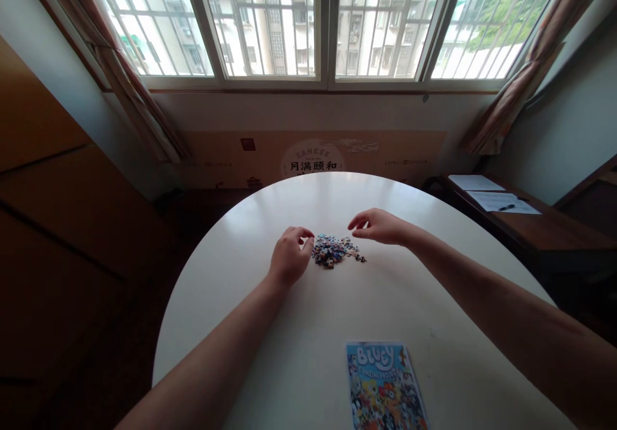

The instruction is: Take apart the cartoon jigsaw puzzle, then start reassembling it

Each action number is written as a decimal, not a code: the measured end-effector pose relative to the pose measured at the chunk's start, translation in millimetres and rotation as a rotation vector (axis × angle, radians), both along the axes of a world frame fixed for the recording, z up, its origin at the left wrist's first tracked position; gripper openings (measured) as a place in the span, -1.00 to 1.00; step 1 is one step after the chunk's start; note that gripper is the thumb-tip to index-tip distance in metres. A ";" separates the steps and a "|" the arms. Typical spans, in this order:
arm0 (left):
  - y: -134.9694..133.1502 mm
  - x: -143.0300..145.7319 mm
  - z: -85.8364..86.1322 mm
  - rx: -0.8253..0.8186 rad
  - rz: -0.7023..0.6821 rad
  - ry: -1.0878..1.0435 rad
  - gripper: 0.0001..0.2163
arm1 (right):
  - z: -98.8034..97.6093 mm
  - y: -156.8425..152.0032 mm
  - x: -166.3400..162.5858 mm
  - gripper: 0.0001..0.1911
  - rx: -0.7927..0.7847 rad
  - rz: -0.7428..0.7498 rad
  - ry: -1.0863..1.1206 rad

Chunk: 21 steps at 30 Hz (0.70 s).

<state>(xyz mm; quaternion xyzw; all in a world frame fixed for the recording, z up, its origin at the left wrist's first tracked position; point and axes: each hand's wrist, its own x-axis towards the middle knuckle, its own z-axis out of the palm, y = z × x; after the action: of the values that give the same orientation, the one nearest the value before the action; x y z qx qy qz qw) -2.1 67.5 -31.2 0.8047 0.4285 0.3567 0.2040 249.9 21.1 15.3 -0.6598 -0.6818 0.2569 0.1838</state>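
A small heap of jigsaw puzzle pieces [328, 251] lies on the white round table [289, 378], with several loose pieces trailing off its right side. My left hand [292, 254] rests against the heap's left edge, fingers curved and apart; no piece shows in them. Just up and right of the heap, my right hand [378, 226] hovers with its thumb and fingers parted, and nothing is visible between them. Nearer to me lies a blue picture sheet [385, 388] marked "BLUEY", crowded with cartoon dogs.
Beyond the table stand a printed panel [207, 150] and a barred window [270, 25]. On the right, a dark wooden desk [573, 234] bears papers [486, 198] and a pen [507, 207]. A wooden cabinet [53, 211] is at the left.
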 end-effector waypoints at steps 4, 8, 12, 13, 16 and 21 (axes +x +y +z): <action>-3.6 2.7 0.4 0.059 -0.019 0.017 -0.87 | 0.5 -33.0 5.7 -0.78 -0.045 0.009 -0.100; -3.3 2.2 -1.3 0.078 -0.026 0.012 -0.88 | -3.0 -49.4 -11.5 -0.73 -0.015 -0.005 -0.302; -2.4 0.9 -2.5 0.084 -0.023 0.004 -0.88 | -9.8 -52.2 -25.9 -0.79 0.023 -0.022 -0.465; -2.5 0.8 -2.5 0.078 -0.022 0.006 -0.87 | -11.5 -52.3 -27.1 -0.81 0.027 -0.025 -0.476; -3.4 0.8 -2.1 0.055 -0.023 0.024 -0.87 | -14.8 -52.9 -26.5 -0.84 0.037 -0.025 -0.470; -3.9 0.4 -1.4 0.036 -0.037 0.070 -0.85 | -17.1 -56.4 -25.3 -0.82 0.070 -0.019 -0.465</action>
<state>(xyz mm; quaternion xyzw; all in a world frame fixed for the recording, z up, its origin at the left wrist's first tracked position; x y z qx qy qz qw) -1.7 63.6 -32.6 0.8281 0.4136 0.3322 0.1810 224.6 -35.3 -1.8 -0.7008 -0.7081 0.0722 0.0471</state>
